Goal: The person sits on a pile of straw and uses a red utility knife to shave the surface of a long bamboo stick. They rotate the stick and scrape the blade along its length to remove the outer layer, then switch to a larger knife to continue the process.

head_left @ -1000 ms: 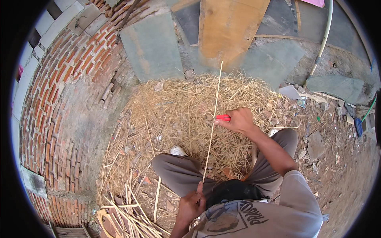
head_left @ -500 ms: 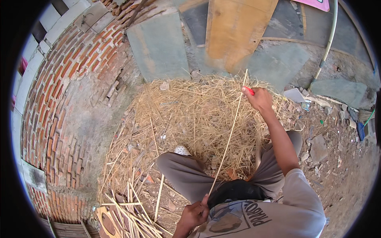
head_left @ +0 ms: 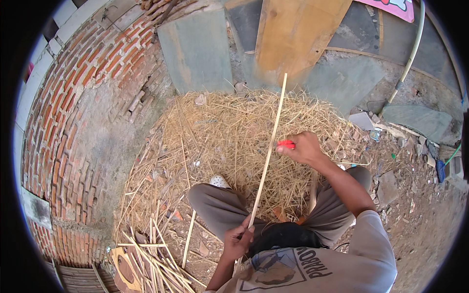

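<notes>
A long, pale bamboo strip (head_left: 269,154) slants up and away from my lap, its far tip over the shavings. My left hand (head_left: 238,239) is closed round its near end, close to my waist. In my right hand (head_left: 304,148) is a small knife (head_left: 286,144) with a red handle, gripped in a fist beside the middle of the strip. The blade is barely visible and points at the strip; I cannot tell whether it touches.
A heap of shavings (head_left: 220,132) spreads before my crossed legs. Cut strips (head_left: 159,263) lie in a pile at lower left, beside a board with a hole (head_left: 124,268). A brick wall (head_left: 73,161) rises on the left; panels (head_left: 195,53) lean at the back. Rubble (head_left: 391,185) covers the right.
My right hand has come down and nearer along the strip with the knife. The strip now looks wider, and its far end sits farther left. My left hand has risen slightly.
</notes>
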Demonstrator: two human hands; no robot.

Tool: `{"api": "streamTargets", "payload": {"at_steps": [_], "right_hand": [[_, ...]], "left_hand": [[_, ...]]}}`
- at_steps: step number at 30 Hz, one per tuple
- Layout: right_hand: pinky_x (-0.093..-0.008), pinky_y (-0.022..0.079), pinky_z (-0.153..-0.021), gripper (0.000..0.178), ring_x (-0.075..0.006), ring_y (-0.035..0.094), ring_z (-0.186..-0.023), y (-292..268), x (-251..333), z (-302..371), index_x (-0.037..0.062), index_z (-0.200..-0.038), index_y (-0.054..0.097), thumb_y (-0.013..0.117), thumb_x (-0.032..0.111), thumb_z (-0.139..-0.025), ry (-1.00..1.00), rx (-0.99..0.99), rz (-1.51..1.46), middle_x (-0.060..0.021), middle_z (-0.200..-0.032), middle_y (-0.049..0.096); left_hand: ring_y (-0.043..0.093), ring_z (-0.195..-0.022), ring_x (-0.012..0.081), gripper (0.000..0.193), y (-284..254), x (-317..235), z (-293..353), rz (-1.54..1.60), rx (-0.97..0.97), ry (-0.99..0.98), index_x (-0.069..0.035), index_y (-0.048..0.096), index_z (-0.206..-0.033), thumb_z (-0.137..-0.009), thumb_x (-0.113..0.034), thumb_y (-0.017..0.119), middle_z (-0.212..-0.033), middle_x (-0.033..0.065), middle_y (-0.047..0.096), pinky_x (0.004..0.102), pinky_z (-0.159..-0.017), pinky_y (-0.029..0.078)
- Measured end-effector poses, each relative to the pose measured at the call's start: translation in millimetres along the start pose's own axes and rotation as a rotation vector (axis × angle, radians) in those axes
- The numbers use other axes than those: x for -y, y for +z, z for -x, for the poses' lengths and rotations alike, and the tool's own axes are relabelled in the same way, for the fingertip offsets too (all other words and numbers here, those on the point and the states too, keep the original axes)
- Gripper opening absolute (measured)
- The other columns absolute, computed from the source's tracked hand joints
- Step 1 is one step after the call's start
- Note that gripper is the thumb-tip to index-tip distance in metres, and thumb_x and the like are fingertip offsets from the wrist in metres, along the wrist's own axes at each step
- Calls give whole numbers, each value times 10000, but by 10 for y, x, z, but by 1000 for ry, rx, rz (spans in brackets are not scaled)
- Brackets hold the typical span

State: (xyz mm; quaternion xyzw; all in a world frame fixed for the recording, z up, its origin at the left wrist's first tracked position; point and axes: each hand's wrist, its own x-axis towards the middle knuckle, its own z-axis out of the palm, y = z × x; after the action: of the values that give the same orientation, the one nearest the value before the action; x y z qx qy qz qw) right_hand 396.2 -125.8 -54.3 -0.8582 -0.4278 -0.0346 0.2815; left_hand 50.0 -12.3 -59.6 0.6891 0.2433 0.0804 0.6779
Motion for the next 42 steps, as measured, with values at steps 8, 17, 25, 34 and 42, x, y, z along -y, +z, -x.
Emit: {"api": "streamTargets", "payload": {"at_steps": [8, 17, 25, 34, 42], "right_hand": [[-387, 407, -408, 694, -242, 546, -393, 175, 414, 164, 106, -574, 640, 578, 780, -729, -254, 33, -24, -71, -488, 572], [-371, 395, -398, 709, -220, 515, -369, 185, 144, 17, 111, -552, 620, 558, 793, -735, -137, -93, 27, -56, -438, 515], [-355, 400, -407, 706, -221, 512, -370, 300, 459, 240, 117, -521, 568, 595, 803, -687, -310, -45, -40, -41, -441, 507], [-362, 403, -390, 739, -227, 520, -364, 270, 308, 55, 106, -503, 575, 586, 825, -668, -297, -151, 23, -48, -418, 503], [-368, 416, -409, 729, -218, 530, -381, 207, 39, -77, 100, -528, 600, 566, 802, -723, 7, -3, 19, -50, -417, 493]], "left_hand": [[412, -421, 12, 395, 268, -241, -286, 136, -37, 16, -67, 538, -1353, -959, -34, 544, -618, -28, 523, 185, -374, 319], [400, -412, 9, 381, 265, -185, -249, 93, 33, 82, -12, 527, -1345, -965, -32, 536, -610, -25, 533, 183, -380, 317], [398, -455, 8, 389, 210, -151, -244, 67, -12, 58, 1, 510, -1355, -970, -51, 537, -604, -34, 512, 184, -409, 318], [406, -527, 7, 395, 273, -325, -291, 59, -23, 66, 16, 509, -1351, -958, -19, 542, -623, -53, 509, 185, -469, 337], [408, -549, 9, 400, 292, -236, -75, 84, 1, 21, 23, 521, -1337, -938, 12, 554, -634, -58, 508, 181, -493, 331]]}}
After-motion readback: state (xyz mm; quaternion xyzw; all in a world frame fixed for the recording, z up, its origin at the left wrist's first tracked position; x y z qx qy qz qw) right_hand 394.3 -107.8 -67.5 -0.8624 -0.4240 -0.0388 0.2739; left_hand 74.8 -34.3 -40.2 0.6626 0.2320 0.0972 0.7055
